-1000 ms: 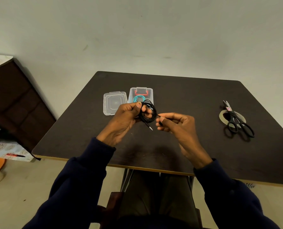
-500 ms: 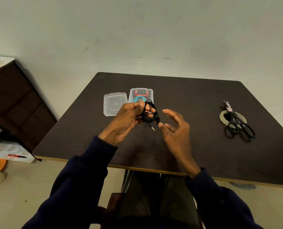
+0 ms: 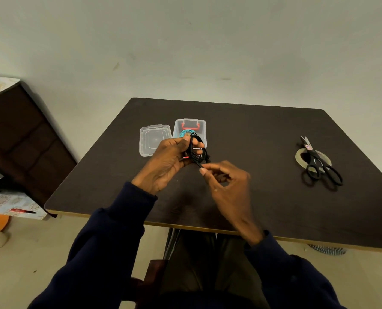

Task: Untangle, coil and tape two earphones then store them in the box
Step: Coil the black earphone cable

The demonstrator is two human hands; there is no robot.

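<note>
Head view: hold black earphone coil [image 3: 198,152] clamped in curled left hand [image 3: 167,159], tuck loose end using right hand [image 3: 228,186], curled beside it, pinch unclear, before fetching tape roll [image 3: 298,157].

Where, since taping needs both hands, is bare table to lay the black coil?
Widest: the table between box and scissors, plus its near right corner. Crowded: lid and box behind the left hand gripping the black coil.

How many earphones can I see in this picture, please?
2. The black earphone is gripped, coiled, in the left hand. The teal earphone lies in the clear box behind that hand. The hand hides part of the box, so another may be hidden.
</note>
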